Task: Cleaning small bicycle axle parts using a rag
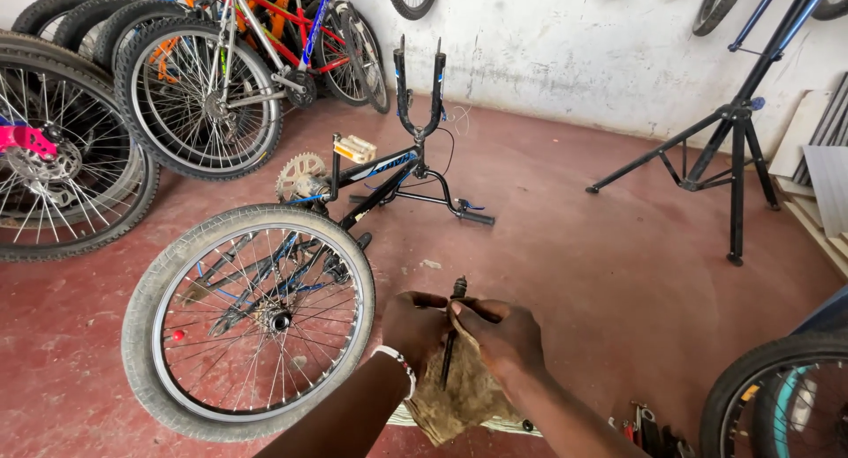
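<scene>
Red concrete floor (574,272) fills the workshop; low in the frame, both hands close on a dark metal axle rod (452,334) standing near upright. Left hand (413,330) and right hand (503,339) flank it, each pinching it through a dirty tan rag (459,396).

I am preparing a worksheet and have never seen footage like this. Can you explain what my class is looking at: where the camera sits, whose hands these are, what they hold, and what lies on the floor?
There is one picture, taken by a camera worn on a person's head, looking down at their own two bare hands. The left hand and right hand together grip a thin dark metal rod wrapped in a dirty brown rag. On the red floor lies a small blue and black bicycle on its side, front wheel missing, fork pointing up. Its rear wheel is nearest the hands. More bicycles lean at the wall, and a black repair stand stands to the right.
</scene>
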